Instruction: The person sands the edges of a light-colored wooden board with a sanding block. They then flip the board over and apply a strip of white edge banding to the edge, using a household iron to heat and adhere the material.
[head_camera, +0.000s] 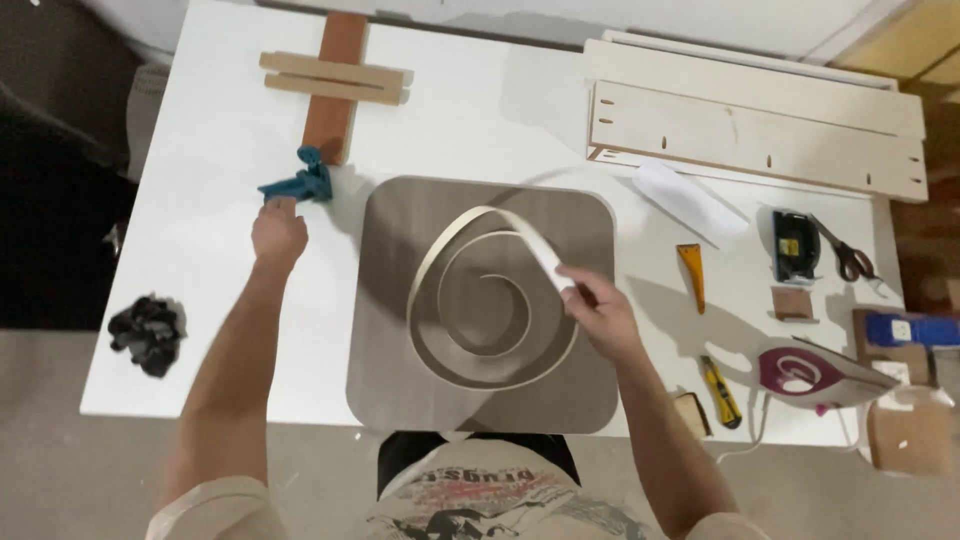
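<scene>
Edge-banding strip (470, 300) pinched by right hand (598, 315) fingers; left hand (277, 232), arm outstretched, fingers touching blue cloth (298, 182).

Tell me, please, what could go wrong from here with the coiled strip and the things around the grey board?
The coiled strip, pinched at one end by the right hand, may spring loose and unwind off the grey board. The left hand, reaching for the blue cloth, leaves the board unsteadied. The iron by the table's right edge could get knocked.

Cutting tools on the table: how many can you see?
2: black-handled scissors at the right edge behind the iron, and a yellow utility knife near the front edge. Others may be hidden.
</scene>
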